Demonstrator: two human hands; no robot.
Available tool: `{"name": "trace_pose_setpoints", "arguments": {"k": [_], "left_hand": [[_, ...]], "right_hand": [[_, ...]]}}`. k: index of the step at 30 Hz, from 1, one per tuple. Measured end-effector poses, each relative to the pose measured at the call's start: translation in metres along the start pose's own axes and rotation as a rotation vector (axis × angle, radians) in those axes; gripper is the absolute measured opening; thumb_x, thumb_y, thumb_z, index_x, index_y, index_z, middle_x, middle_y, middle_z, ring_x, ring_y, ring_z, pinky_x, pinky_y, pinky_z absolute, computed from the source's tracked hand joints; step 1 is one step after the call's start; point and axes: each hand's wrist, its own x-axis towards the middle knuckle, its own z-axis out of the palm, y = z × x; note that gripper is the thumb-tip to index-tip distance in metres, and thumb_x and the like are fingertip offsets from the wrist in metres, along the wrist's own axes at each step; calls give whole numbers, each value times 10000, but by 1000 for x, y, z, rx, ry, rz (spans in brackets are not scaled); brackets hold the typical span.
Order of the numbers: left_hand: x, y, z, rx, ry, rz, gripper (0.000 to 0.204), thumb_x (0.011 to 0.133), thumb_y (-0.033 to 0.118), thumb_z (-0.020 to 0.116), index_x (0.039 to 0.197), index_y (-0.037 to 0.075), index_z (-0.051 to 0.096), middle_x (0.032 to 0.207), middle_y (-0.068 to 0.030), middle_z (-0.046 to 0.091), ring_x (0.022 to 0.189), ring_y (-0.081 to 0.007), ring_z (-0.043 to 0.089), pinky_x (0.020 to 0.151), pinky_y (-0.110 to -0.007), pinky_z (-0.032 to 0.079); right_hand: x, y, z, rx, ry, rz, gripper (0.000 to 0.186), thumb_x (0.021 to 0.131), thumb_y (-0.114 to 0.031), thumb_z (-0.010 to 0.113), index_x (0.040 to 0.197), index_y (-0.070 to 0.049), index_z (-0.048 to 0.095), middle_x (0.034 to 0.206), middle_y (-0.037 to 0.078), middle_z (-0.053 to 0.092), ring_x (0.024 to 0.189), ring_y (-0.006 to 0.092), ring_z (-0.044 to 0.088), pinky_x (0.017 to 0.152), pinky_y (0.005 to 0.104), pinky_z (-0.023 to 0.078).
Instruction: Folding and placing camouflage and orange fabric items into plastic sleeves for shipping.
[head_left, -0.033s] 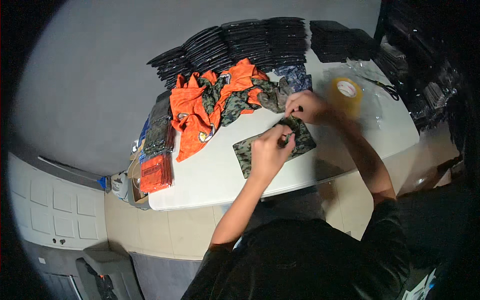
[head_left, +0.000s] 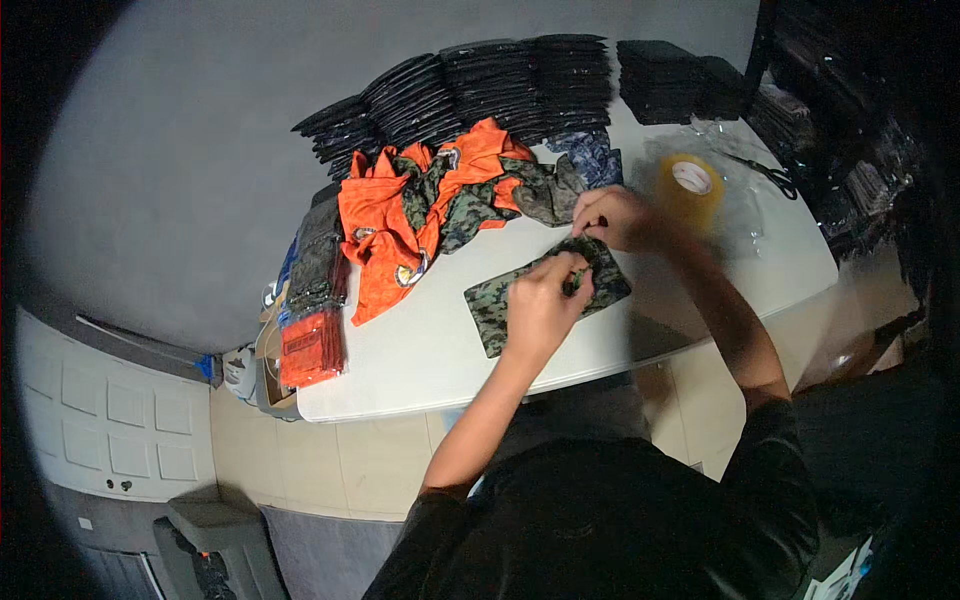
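Note:
A flat, folded piece of green camouflage cloth (head_left: 490, 310) lies at a slant near the front of the white table. My left hand (head_left: 542, 308) rests over its middle, fingers curled and pinching a bit of the fabric. At the cloth's far edge, my right hand (head_left: 615, 218) has thumb and fingertips closed together on the cloth. What exactly lies between the fingertips is partly hidden by the hands. Just beyond, crumpled orange and camouflage garments (head_left: 385, 200) are heaped on the table, with a blue patterned cloth (head_left: 590, 158) beside them.
Stacks of black packets (head_left: 490, 85) line the table's back. A yellowish tape roll (head_left: 690, 195), clear plastic bags (head_left: 740, 215) and black-handled scissors (head_left: 765, 172) lie to the right. Bagged orange packets (head_left: 312, 348) sit at the left edge of the white table (head_left: 400, 380).
My left hand has shifted very slightly to the right over the camouflage cloth. The right hand stays in nearly the same place.

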Motion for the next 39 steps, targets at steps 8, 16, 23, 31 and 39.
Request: {"name": "trace_pose_setpoints", "arguments": {"k": [8, 16, 23, 31, 39], "left_hand": [[-11, 7, 52, 111, -193, 64, 232, 831, 187, 778, 1035, 89, 726, 920, -133, 740, 808, -349, 727, 701, -454, 580], [-32, -12, -24, 81, -135, -107, 220, 922, 198, 750, 1063, 29, 759, 1034, -179, 762, 861, -373, 739, 787, -434, 591], [-53, -63, -86, 221, -263, -159, 254, 989, 154, 646, 1181, 8, 727, 1257, -212, 693, 1211, -383, 640, 1049, -507, 477], [-75, -79, -80, 383, -496, -136, 603, 1039, 377, 557, 1551, 73, 456, 1661, -160, 348, 1553, -325, 296, 1235, -637, 171], [-74, -81, -93, 498, -591, -114, 686, 1028, 462, 544, 1577, 72, 411, 1697, -147, 269, 1577, -315, 231, 1237, -639, 159]], "right_hand": [[-35, 40, 22, 1, 76, 17, 189, 792, -24, 671, 962, -12, 752, 1003, 159, 731, 975, 337, 709, 890, 429, 554], [-61, -23, 56, -290, 593, 173, 267, 865, -42, 658, 1118, -19, 736, 1043, 180, 726, 971, 364, 704, 872, 459, 560], [-49, -66, 88, -329, 431, 523, 295, 971, -184, 635, 1190, 10, 680, 1218, 228, 661, 1119, 390, 635, 939, 474, 517], [-46, -63, 123, -498, 164, 212, 701, 1003, -431, 603, 1444, 95, 464, 1567, 279, 405, 1504, 409, 328, 1259, 526, 215], [-51, -68, 108, -541, 99, 289, 912, 947, -575, 621, 1504, 109, 387, 1600, 284, 355, 1516, 450, 280, 1264, 547, 190]]}}
